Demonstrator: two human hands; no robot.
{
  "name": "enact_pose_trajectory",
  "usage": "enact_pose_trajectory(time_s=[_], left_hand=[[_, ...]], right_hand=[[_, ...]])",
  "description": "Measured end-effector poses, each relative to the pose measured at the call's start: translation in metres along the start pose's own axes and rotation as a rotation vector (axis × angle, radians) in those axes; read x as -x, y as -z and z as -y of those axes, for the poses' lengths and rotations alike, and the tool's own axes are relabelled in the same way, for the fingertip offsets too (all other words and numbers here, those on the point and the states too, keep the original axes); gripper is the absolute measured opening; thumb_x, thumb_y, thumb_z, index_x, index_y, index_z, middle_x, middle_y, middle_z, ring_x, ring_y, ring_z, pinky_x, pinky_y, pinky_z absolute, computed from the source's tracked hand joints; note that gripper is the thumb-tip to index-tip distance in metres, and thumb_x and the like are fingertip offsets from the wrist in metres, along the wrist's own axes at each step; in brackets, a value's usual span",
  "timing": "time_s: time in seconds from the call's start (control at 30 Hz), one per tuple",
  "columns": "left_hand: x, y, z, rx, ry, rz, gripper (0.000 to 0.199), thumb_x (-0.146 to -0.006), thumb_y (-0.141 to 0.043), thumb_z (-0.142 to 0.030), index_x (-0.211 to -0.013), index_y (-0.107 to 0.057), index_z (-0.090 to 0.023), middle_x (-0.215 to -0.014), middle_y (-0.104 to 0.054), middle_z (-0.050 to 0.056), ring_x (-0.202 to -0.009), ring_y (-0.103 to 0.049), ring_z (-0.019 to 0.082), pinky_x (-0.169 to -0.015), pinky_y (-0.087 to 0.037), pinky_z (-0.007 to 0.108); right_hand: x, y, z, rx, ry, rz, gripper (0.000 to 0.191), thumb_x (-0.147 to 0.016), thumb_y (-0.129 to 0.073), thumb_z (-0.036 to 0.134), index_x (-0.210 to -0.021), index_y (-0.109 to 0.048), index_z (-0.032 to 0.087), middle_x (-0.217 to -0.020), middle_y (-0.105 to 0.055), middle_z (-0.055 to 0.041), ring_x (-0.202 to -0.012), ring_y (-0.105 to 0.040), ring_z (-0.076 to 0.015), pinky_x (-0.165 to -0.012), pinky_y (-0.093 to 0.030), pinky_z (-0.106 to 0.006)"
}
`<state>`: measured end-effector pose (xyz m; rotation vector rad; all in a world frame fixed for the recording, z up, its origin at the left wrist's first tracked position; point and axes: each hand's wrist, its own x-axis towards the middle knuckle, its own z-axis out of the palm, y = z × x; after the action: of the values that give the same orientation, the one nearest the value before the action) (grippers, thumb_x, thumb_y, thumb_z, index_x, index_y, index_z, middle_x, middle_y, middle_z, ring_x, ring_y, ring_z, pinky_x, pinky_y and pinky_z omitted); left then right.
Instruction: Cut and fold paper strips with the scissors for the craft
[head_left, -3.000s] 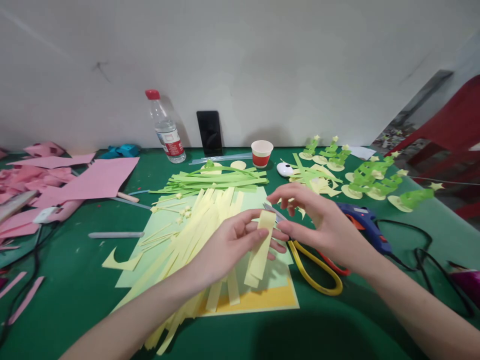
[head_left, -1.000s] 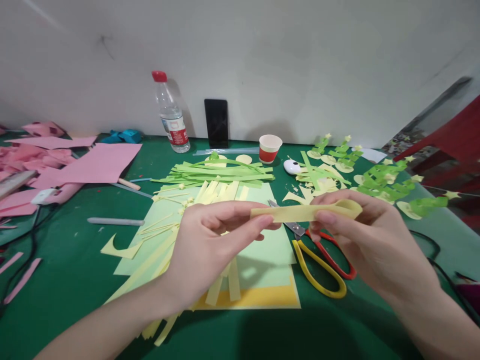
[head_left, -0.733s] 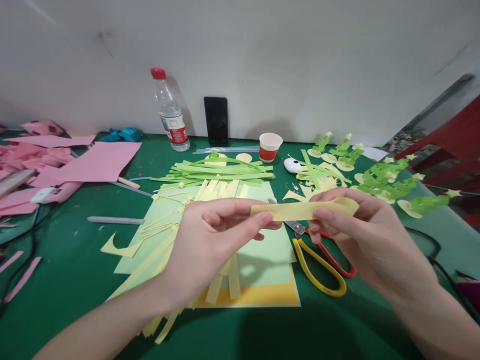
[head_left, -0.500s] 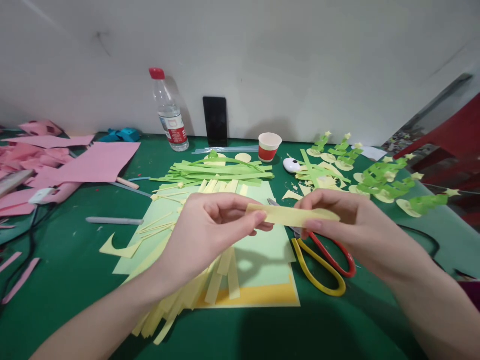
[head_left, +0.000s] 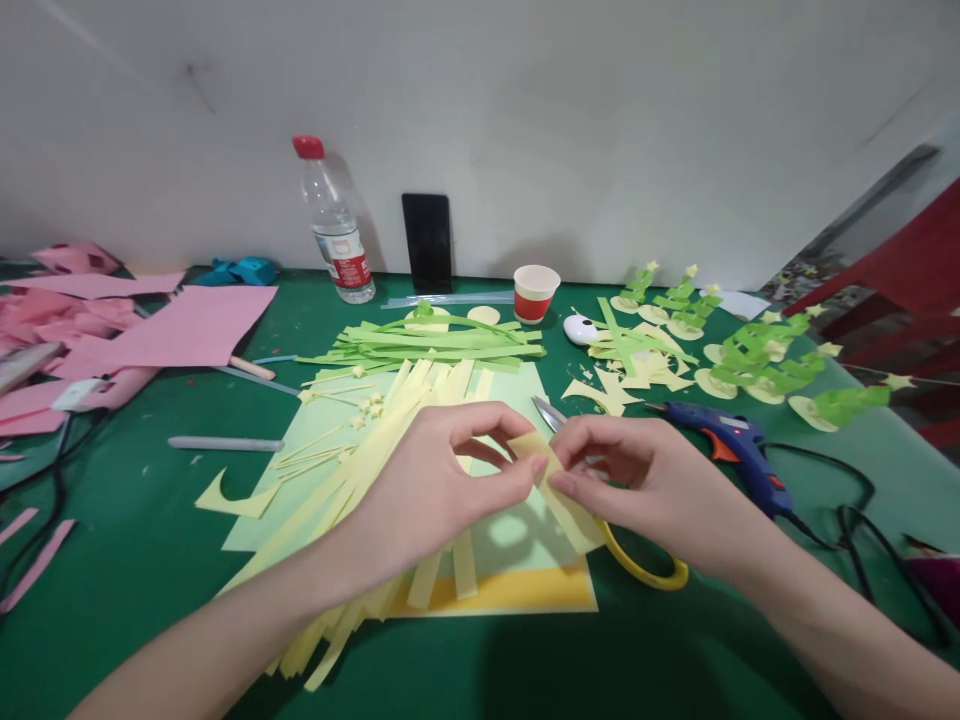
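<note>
Yellow paper strip [head_left: 574, 508] slants downward between my hands. My left hand [head_left: 480, 465] pinches its upper end; my right hand [head_left: 611, 465], fingers curled, pinches it alongside, above the scissors [head_left: 651, 572].

The right hand [head_left: 637, 475] hides the middle of the scissors [head_left: 651, 575]; just a blade tip and part of the yellow handle peek out. Both hands cover the top part of the held strip [head_left: 576, 512]. The left hand [head_left: 465, 475] and its arm hide some of the long yellow strips [head_left: 409, 425]. The left arm is cut off at the bottom left, and the right arm at the bottom right. The frame's left edge cuts off the pink scraps [head_left: 52, 315]. At the right edge, the red chair [head_left: 892, 270] and a purple thing [head_left: 934, 580] are cut off. The small words on the bottle [head_left: 346, 265] can't be read.
</note>
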<state>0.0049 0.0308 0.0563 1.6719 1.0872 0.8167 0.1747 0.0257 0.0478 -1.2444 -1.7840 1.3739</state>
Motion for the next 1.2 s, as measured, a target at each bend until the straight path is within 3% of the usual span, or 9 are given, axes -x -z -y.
enact_pose_trajectory(time_s=[0.2, 0.33, 0.5, 0.83, 1.0, 1.2], left_hand=[[0.002, -0.009, 0.006, 0.141, -0.091, -0.150, 0.009, -0.075, -0.059, -0.018, -0.066, -0.061, -0.019, -0.069, -0.061, -0.004, -0.065, -0.055, 0.009, -0.061, -0.045, 0.017], [0.005, -0.010, 0.007, 0.123, -0.115, -0.145, 0.013, -0.075, -0.058, -0.017, -0.062, -0.057, -0.018, -0.065, -0.058, -0.004, -0.064, -0.053, 0.010, -0.063, -0.043, 0.020], [0.006, -0.010, 0.002, 0.022, -0.024, -0.036, 0.014, -0.074, -0.057, -0.019, -0.060, -0.055, -0.017, -0.066, -0.058, -0.002, -0.064, -0.054, 0.012, -0.064, -0.042, 0.023], [0.004, -0.010, 0.000, -0.051, 0.044, 0.050, 0.014, -0.076, -0.055, -0.024, -0.064, -0.060, -0.018, -0.062, -0.064, -0.003, -0.059, -0.057, 0.012, -0.059, -0.045, 0.021], [0.005, -0.010, -0.002, 0.151, 0.163, 0.113, 0.014, -0.073, -0.059, -0.021, -0.060, -0.059, -0.018, -0.056, -0.067, -0.003, -0.054, -0.062, 0.011, -0.055, -0.048, 0.019], [0.006, -0.011, -0.004, 0.281, 0.300, 0.193, 0.012, -0.069, -0.063, -0.014, -0.058, -0.060, -0.018, -0.058, -0.069, -0.003, -0.059, -0.066, 0.012, -0.055, -0.050, 0.016]], right_hand=[[0.004, -0.017, -0.002, -0.330, 0.056, -0.096, 0.010, -0.075, -0.057, 0.026, -0.070, -0.052, 0.018, -0.065, -0.049, 0.0034, -0.049, -0.044, -0.0055, -0.042, -0.039, -0.016], [0.005, -0.020, -0.001, -0.213, 0.126, -0.159, 0.005, -0.074, -0.056, 0.022, -0.073, -0.052, 0.019, -0.073, -0.051, 0.0008, -0.061, -0.049, -0.0092, -0.051, -0.042, -0.019], [0.008, -0.011, 0.006, -0.042, 0.189, -0.240, 0.004, -0.074, -0.055, 0.022, -0.071, -0.054, 0.020, -0.073, -0.054, -0.0003, -0.063, -0.048, -0.0110, -0.052, -0.041, -0.021], [0.008, -0.006, 0.009, 0.076, 0.103, -0.249, 0.007, -0.067, -0.050, 0.017, -0.060, -0.052, 0.019, -0.062, -0.051, 0.0001, -0.055, -0.043, -0.0101, -0.044, -0.037, -0.019], [0.009, -0.002, 0.010, 0.097, 0.076, -0.135, 0.009, -0.071, -0.049, 0.019, -0.062, -0.051, 0.018, -0.060, -0.051, 0.0000, -0.052, -0.043, -0.0098, -0.042, -0.035, -0.019], [0.009, 0.005, 0.007, 0.365, 0.127, 0.075, 0.024, -0.082, -0.043, 0.022, -0.062, -0.055, 0.018, -0.054, -0.048, 0.0011, -0.047, -0.035, -0.0077, -0.039, -0.027, -0.018]])
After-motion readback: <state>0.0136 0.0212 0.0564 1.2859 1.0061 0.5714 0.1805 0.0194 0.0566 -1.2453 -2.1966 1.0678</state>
